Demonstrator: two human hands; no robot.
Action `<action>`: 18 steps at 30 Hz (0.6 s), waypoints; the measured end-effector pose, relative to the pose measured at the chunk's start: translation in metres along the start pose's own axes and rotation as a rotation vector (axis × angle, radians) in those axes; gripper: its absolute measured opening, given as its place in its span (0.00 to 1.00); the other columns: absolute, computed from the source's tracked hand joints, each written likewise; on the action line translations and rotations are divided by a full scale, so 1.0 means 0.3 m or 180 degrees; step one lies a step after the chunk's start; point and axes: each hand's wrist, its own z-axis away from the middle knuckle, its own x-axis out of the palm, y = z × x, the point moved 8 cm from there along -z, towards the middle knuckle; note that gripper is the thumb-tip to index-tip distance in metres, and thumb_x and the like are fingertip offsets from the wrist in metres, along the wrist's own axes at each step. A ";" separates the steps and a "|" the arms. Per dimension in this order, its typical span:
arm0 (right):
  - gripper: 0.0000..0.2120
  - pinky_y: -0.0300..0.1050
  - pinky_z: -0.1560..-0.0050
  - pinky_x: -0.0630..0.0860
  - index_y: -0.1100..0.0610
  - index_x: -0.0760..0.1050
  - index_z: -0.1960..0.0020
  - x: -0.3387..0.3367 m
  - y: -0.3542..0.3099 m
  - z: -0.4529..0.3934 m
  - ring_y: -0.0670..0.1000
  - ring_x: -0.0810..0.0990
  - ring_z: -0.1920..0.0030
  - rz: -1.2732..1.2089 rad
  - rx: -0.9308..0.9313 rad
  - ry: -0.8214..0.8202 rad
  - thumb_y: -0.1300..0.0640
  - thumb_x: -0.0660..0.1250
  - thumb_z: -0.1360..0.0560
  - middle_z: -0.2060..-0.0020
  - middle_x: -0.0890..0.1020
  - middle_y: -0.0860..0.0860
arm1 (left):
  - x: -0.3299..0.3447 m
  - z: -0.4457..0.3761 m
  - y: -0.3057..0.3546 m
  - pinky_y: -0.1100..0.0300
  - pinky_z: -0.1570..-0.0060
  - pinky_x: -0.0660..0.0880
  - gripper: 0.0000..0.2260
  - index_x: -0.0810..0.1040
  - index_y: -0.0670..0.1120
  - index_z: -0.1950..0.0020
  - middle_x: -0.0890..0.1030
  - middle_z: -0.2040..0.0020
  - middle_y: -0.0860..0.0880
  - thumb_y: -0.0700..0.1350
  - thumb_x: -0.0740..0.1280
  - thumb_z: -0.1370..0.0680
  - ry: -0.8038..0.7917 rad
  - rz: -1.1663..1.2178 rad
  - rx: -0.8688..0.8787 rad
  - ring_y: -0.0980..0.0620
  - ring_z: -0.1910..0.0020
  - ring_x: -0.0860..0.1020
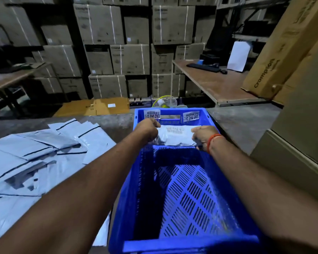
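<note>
1. Stacked cartons (117, 43): brown, strapped, filling the wall from 10 to 1 o'clock. Warehouse stock, likely piled high to keep the floor free.

2. Tall carton (275, 57): 2 o'clock, leaning at a slant, printed side outward.

3. Worktable (218, 85): 1 o'clock, bearing a black keyboard (203, 67), probably a labelling station.

4. Blue crate (189, 243): perforated plastic, running from 6 o'clock up to centre, directly between the forearms. It sits close in front of the person, so packets can go in without a reach to either side. Its floor is bare at the near end.

5. Grey mailer bags (35, 153): loose heap at 9 o'clock, just beside the crate, within easy reach of the left arm.

6. White packet (176, 134): centre, over the crate's far end, barcode label upward. Whether it touches the crate floor cannot be told.

7. Left hand (147, 129): fingers curled, gripping the packet's left edge.

8. Right hand (203, 135): fingers curled, gripping the right edge. The two-ended hold keeps the packet flat, seemingly for laying it down against the far wall.

9. Barcode stickers (152, 114): on the crate's far wall, just past the packet.

10. Orange wrist thread (214, 142): on the right wrist.
</note>
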 end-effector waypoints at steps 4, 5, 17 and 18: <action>0.18 0.44 0.40 0.77 0.61 0.74 0.31 0.073 0.010 -0.123 0.56 0.76 0.33 0.1524 -0.0279 0.0055 0.64 0.60 0.20 0.32 0.76 0.56 | 0.074 -0.107 -0.039 0.55 0.43 0.78 0.15 0.82 0.48 0.44 0.82 0.46 0.45 0.35 0.62 0.24 0.0054 -0.0896 -0.0040 0.44 0.44 0.81; 0.18 0.47 0.37 0.75 0.60 0.73 0.31 0.090 0.011 -0.132 0.56 0.75 0.32 0.1969 -0.0330 0.0074 0.63 0.58 0.19 0.31 0.76 0.56 | 0.091 -0.118 -0.053 0.53 0.39 0.76 0.15 0.82 0.47 0.42 0.83 0.42 0.45 0.35 0.62 0.24 0.0024 -0.1030 -0.0051 0.43 0.40 0.80; 0.20 0.54 0.35 0.73 0.58 0.72 0.29 0.197 0.191 -0.391 0.58 0.73 0.30 0.3306 -0.0193 -0.0203 0.59 0.53 0.19 0.29 0.73 0.56 | 0.231 -0.243 -0.094 0.49 0.39 0.77 0.18 0.77 0.43 0.31 0.79 0.36 0.41 0.36 0.61 0.20 -0.0397 -0.1677 -0.0150 0.41 0.39 0.79; 0.19 0.52 0.34 0.72 0.58 0.73 0.30 0.195 0.190 -0.389 0.59 0.73 0.30 0.3325 -0.0206 -0.0161 0.59 0.55 0.19 0.29 0.73 0.56 | 0.238 -0.253 -0.095 0.49 0.38 0.76 0.18 0.76 0.43 0.30 0.78 0.34 0.41 0.37 0.60 0.19 -0.0435 -0.1726 -0.0133 0.41 0.38 0.78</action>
